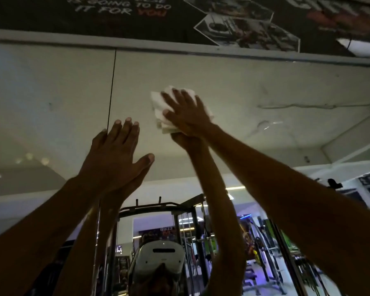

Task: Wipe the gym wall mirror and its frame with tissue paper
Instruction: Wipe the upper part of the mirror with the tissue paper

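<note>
Wiping high on the mirror [254, 86], near its top frame [179, 48]

Right hand [186, 116] presses the tissue [158, 107] with spread fingers; flat, empty left hand [113, 154] leans on the glass and may smudge it.

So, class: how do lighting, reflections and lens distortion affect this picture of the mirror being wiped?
Head view: dim, arms near-silhouetted; the mirror doubles both hands; its frame bows from the wide lens; the tissue under the right hand is brightest; the banner text is soft.
</note>
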Available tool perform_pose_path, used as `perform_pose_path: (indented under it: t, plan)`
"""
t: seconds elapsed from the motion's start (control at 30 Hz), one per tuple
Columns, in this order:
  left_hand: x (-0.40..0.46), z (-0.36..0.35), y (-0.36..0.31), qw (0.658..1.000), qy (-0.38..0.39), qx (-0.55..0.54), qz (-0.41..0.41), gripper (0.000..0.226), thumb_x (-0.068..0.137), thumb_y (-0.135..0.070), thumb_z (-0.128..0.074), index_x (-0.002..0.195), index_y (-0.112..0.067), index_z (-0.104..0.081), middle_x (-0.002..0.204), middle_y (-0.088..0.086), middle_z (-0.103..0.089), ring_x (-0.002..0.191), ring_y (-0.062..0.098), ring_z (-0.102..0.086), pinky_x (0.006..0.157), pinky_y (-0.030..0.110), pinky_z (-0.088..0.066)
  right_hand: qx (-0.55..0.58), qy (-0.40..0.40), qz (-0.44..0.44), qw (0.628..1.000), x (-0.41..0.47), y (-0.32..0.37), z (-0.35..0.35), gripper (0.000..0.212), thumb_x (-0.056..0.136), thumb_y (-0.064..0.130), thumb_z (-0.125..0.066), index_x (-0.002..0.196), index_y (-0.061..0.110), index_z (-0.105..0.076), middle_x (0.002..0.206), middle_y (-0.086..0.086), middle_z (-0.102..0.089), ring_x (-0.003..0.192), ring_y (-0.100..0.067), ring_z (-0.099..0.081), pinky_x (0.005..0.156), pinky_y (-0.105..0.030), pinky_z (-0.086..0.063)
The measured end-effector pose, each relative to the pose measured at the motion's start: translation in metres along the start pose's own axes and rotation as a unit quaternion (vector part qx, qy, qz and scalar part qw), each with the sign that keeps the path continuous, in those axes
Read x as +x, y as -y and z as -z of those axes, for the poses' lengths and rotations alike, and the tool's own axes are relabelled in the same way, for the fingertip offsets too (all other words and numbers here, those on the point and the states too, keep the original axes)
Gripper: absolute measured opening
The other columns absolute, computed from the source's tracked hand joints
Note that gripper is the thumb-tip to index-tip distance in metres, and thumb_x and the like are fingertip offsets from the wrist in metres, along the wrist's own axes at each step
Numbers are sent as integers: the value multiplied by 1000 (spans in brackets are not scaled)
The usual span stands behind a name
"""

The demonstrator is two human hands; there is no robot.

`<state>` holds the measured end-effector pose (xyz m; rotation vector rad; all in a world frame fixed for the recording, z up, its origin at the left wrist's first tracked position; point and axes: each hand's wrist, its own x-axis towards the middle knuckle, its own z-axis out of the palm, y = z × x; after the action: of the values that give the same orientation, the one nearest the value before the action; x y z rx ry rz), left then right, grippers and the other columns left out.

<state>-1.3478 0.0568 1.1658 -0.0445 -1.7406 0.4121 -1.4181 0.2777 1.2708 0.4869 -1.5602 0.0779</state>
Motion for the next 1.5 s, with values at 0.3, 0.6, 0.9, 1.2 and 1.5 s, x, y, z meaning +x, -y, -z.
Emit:
perform_pose_path:
  t: [0.3, 0.6, 0.9, 1.2, 1.5]
  plan:
    - [2, 1, -7, 1000, 8, 1, 5, 115, 66, -80, 16, 163, -19, 14, 171, 6, 19, 158, 25, 15, 126, 46, 5, 91, -50, -319, 942, 6, -104, 12, 67, 110, 49, -33, 167, 19, -15, 173, -18, -7, 159, -42, -3, 123, -68, 3]
    - [3, 1, 1, 1000, 15, 7, 9, 106, 67, -83, 17, 156, -25, 25, 170, 1, 21, 158, 18, 17, 126, 41, 8, 37, 0, 6, 999, -8, 8, 4, 63, 112, 51, -28, 167, 32, -4, 176, -4, 3, 162, -29, 2, 127, -53, 2]
    - [5, 13, 2, 997, 74, -2, -1, 114, 68, -87, 10, 159, -19, 22, 167, 3, 28, 157, 23, 19, 126, 43, 7, 36, -28, -270, 962, -15, -65, 6, 67, 112, 50, -28, 168, 20, -7, 173, -21, -3, 160, -42, -2, 125, -65, 0]
    - [-50, 13, 41, 999, -19, -43, -3, 101, 85, -74, -21, 162, -7, -22, 170, 16, -15, 157, 28, -12, 123, 52, -12, 53, 24, 106, 993, -117, 23, -2, 73, 101, 62, -14, 167, 32, -3, 176, -6, 4, 162, -27, 6, 126, -52, 11]
    - [-99, 10, 85, 1000, 5, 7, -23, 95, 103, -64, -10, 148, 14, -40, 153, 38, -39, 142, 52, -40, 110, 63, -32, 23, -59, -91, 994, -45, 101, -9, 69, 107, 55, -28, 167, 25, -17, 174, -18, -11, 160, -42, -8, 125, -69, -7]
